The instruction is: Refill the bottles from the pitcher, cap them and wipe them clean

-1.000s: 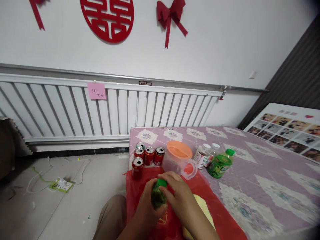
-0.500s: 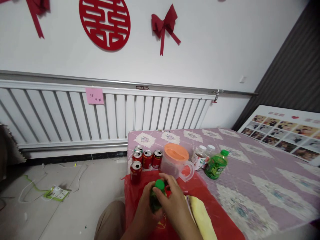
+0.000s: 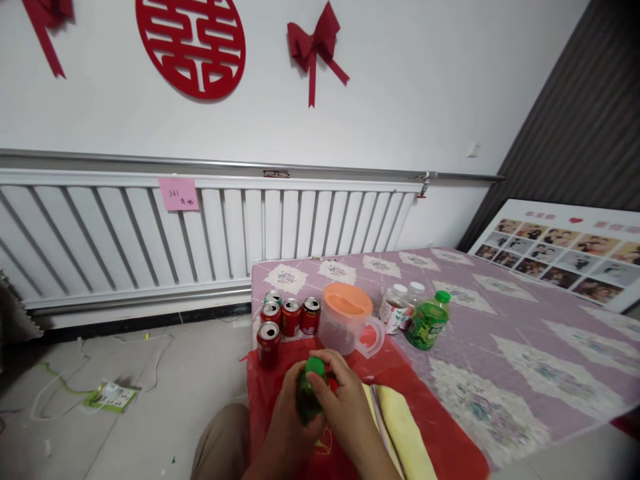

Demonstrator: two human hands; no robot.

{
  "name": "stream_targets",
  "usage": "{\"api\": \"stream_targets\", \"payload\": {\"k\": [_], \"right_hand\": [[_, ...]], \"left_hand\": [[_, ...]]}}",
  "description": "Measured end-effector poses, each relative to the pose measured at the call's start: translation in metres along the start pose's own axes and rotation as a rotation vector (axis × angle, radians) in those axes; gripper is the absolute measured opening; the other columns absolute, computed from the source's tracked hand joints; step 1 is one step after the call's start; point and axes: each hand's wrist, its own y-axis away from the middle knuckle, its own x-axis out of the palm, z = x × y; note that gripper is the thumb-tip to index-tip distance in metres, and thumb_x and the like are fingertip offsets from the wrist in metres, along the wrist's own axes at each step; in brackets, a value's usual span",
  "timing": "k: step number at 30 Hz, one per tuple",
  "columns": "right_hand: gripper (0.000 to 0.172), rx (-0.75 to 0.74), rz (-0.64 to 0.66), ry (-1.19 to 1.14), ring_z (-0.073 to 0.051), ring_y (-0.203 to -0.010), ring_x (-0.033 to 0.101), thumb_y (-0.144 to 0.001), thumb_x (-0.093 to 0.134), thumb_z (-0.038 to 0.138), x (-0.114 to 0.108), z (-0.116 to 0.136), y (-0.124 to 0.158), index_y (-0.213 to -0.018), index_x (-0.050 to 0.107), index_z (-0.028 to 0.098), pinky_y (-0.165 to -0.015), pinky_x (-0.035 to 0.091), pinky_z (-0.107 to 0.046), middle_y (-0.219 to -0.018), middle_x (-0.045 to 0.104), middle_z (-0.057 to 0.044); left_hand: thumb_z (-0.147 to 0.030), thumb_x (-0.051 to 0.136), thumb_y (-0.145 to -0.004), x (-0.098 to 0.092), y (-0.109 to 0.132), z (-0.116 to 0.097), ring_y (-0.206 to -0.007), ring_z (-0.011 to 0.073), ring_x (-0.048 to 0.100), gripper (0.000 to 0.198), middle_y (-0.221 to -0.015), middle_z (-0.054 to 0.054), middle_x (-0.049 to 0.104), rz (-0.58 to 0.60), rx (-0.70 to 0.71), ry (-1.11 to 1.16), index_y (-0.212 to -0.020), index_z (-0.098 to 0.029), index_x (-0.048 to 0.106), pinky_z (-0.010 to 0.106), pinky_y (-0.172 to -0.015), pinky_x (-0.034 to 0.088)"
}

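A small green bottle with a green cap stands between my two hands over a red cloth. My left hand is wrapped round the bottle's body. My right hand closes on its upper part, with fingers at the cap. Beyond them sits a clear plastic pitcher with an orange lid. Several open drink cans stand left of the pitcher. To its right are two white-capped bottles and a larger green bottle. A folded yellow cloth lies right of my right hand.
The purple patterned cover extends to the right. Behind it are a white radiator and a photo board. On the floor at the left lie cables and a power strip. My knee shows at the bottom.
The whole view has shifted slightly, so most things appear a little further left. Both hands keep hold of the small green bottle, with its cap still on.
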Motion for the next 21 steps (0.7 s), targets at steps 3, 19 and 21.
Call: {"api": "stream_targets", "payload": {"k": [3,19,21], "right_hand": [[0.024,0.020,-0.075,0.021,-0.024,-0.095,0.064,-0.077,0.061,0.034,0.007,-0.002,0.001,-0.097,0.066,0.022,-0.086,0.049,-0.036,-0.100,0.068,-0.006],[0.032,0.118,-0.182,0.073,-0.023,-0.090,0.062,-0.070,0.068,0.029,0.013,0.004,0.006,-0.100,0.060,0.023,-0.082,0.049,-0.036,-0.099,0.066,-0.004],[0.023,0.081,-0.169,0.097,-0.022,-0.087,0.062,-0.072,0.066,0.030,0.012,0.003,0.007,-0.094,0.061,0.023,-0.080,0.049,-0.036,-0.095,0.065,-0.004]], "left_hand": [[-0.020,0.068,-0.070,0.000,0.000,-0.002,-0.121,0.0295,0.059,0.064,-0.131,0.014,0.058,-0.016,0.000,0.004,-0.130,-0.019,0.044,0.045,-0.103,0.049],[-0.015,0.068,-0.063,0.000,-0.001,-0.011,-0.115,0.0280,0.062,0.066,-0.125,0.011,0.062,-0.042,0.000,0.018,-0.125,-0.021,0.048,0.042,-0.099,0.051],[-0.018,0.068,-0.064,0.000,0.000,-0.007,-0.117,0.0286,0.061,0.065,-0.127,0.011,0.061,-0.040,-0.004,0.002,-0.126,-0.021,0.047,0.043,-0.101,0.050]]}}
